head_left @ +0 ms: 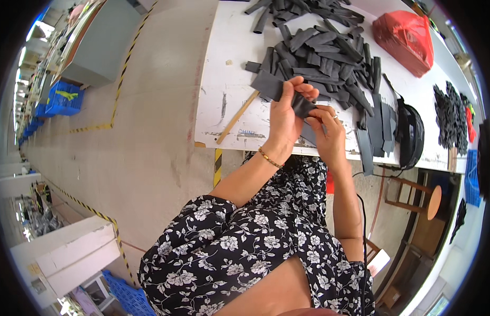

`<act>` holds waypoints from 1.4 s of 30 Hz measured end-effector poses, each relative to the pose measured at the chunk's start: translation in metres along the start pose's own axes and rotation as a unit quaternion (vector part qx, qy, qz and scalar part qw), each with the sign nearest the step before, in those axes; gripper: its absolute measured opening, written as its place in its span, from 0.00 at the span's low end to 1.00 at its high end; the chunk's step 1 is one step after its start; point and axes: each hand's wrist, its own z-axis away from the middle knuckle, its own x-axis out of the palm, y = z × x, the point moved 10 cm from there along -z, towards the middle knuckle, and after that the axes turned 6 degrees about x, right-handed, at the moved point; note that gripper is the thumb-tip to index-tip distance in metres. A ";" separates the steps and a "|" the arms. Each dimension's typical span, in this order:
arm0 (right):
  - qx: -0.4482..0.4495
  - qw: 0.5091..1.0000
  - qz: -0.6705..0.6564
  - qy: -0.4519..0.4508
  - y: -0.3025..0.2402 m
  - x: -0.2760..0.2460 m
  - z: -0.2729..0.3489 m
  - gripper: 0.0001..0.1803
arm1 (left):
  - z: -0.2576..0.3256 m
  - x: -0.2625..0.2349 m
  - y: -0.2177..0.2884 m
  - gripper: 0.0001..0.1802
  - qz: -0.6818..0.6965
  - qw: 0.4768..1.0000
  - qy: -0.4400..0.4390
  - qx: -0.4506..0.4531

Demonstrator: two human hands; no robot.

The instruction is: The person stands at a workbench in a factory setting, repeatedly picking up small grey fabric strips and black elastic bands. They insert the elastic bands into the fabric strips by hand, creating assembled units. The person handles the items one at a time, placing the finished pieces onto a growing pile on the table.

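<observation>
Between my two hands, above the near edge of the white table (229, 68), is a flat strip of dark grey material (268, 86). My left hand (287, 113) grips it around the middle, thumb on top, with one end sticking out to the left. The fingers of my right hand (327, 129) pinch the other end. A wooden stick (237, 118) lies slantwise on the table just left of my left hand. Beyond my hands spreads a large heap of similar dark strips and rolled pieces (329, 58).
At the far right sits a red plastic bag (403, 42). A black backpack (412, 134) and several flat dark strips (379, 126) lie right of my hands. Another dark bundle (450, 118) is farther right. A wooden stool (433, 203) stands below. Blue crates (66, 99) are across the aisle.
</observation>
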 end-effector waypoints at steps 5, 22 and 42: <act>0.167 0.947 -0.234 0.145 0.036 0.006 0.012 0.10 | -0.002 0.018 0.012 0.20 -0.020 0.996 -0.069 0.053; 0.110 0.945 -0.259 0.167 0.029 -0.021 0.011 0.08 | -0.013 0.031 0.030 0.16 0.060 0.983 -0.172 0.009; -0.069 0.993 -0.044 0.081 -0.012 -0.017 0.015 0.19 | -0.022 -0.029 0.042 0.07 0.088 0.985 -0.145 -0.025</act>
